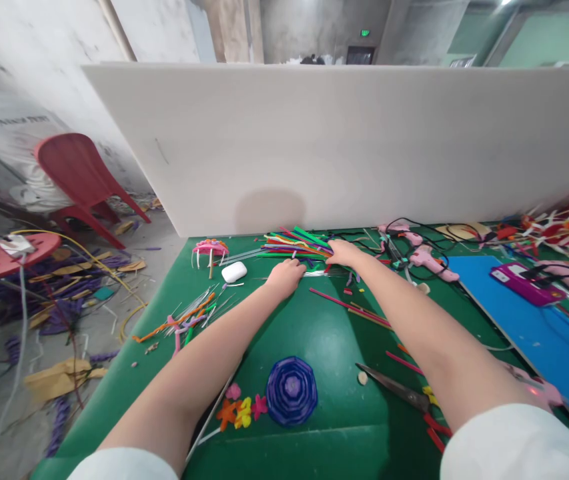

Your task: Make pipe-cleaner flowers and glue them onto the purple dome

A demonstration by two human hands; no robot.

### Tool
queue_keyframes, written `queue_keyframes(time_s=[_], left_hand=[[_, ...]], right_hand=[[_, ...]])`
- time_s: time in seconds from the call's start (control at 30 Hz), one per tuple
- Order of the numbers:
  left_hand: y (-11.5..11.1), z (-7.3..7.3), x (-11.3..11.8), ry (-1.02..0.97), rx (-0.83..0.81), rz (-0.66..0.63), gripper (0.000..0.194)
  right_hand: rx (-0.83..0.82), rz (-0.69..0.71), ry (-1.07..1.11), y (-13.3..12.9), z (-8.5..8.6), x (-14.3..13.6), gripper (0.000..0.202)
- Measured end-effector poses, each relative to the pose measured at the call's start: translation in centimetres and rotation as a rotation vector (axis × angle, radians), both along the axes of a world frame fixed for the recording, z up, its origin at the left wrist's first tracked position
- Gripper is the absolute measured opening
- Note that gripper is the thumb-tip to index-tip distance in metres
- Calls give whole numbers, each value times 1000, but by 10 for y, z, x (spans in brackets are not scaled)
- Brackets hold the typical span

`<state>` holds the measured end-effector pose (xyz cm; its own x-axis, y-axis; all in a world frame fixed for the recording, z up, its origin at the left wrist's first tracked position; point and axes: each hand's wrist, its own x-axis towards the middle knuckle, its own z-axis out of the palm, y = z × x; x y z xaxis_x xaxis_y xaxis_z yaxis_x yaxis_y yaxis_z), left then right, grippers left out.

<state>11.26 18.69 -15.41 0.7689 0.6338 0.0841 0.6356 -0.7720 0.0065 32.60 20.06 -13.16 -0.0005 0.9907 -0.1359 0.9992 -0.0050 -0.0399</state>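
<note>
Nearest, on the green worktop (334, 347), red-handled scissors (404, 393) with blades slightly parted, pointing away to the left. Close to the right forearm, a pink glue gun (539, 388); best to lift that arm clear of both when drawing back. To the left of the scissors, a blue ringed disc (291, 391), with small bright flowers (243, 412) just beside it.

Farther out, loose pink stems (331, 298) in front of the right hand (343, 253), and a white case (235, 271) left of the left hand (285, 277).

Beyond, the bundle of coloured stems (297, 245), lying flat near the white board (339, 147), ends uneven and fanned to the left. Right grip clamped on the bundle's right end. Left grip low at its near edge, fingers curled; cannot tell whether closed on anything.

Hold the gathered end firmly but without crushing. Bring strays in from the side with flat left fingers, in small strokes, lengthwise rather than across. Avoid sweeping up the silver strands (317, 273) just in front.
</note>
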Motion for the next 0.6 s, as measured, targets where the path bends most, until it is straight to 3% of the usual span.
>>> queue_keyframes(time_s=[0.13,0.4,0.6], left_hand=[[3,0,2,6,7,-9,26],[4,-2,8,-23,29,2,27],[9,-4,12,-29,31,47,26]], right_hand=[[-8,-11,-56,4,2,-6,27],[59,-32,-18,0,4,-4,28],[216,-39,98,-4,39,8,40]])
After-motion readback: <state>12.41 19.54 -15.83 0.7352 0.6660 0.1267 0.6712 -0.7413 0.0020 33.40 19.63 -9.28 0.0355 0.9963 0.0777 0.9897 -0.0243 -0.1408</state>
